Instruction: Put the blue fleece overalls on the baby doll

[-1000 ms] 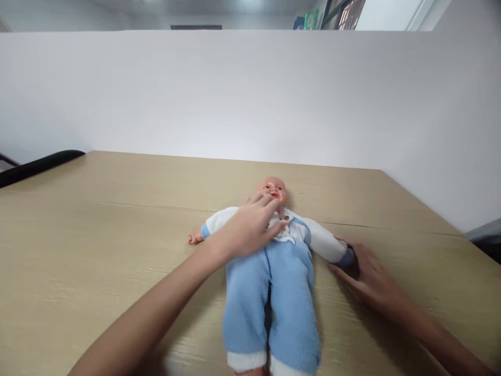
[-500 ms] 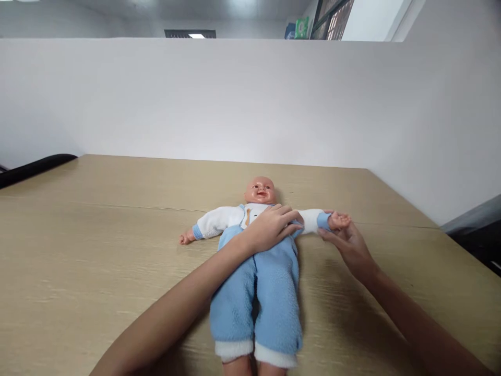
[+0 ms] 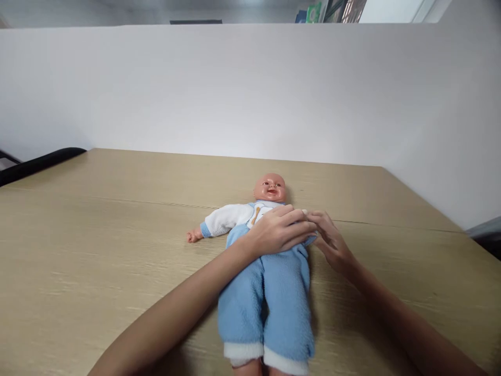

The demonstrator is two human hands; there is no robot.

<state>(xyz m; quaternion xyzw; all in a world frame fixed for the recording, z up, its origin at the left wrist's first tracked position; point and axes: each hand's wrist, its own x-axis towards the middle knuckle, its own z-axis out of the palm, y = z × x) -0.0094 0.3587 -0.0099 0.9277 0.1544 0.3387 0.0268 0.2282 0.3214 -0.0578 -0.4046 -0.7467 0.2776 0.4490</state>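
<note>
A bald baby doll [image 3: 270, 188] lies on its back, face up, on the wooden table. Its fleece outfit [image 3: 287, 303] has light blue trousers with white cuffs and a white top with blue trim. Across the doll's chest lies my left hand [image 3: 284, 230], its fingers curled over the outfit at the side below the shoulder. My right hand [image 3: 331, 243] is closed at that same side, fingertips close against the left hand's, holding the doll near its upper arm. The doll's arm and sleeve there are hidden by my hands. The other sleeve [image 3: 227, 219] stretches out sideways, a small fist showing.
The wooden table [image 3: 117, 250] has a seam running across it. A white partition wall [image 3: 235, 94] rises behind its far edge. Black chair parts [image 3: 47, 162] show at the far left. Over the wall a green pack [image 3: 313, 13] is visible.
My right hand has moved inward from the doll's outstretched hand and cuff to its side, beside my left hand. That doll arm no longer shows. The view has shifted slightly.
</note>
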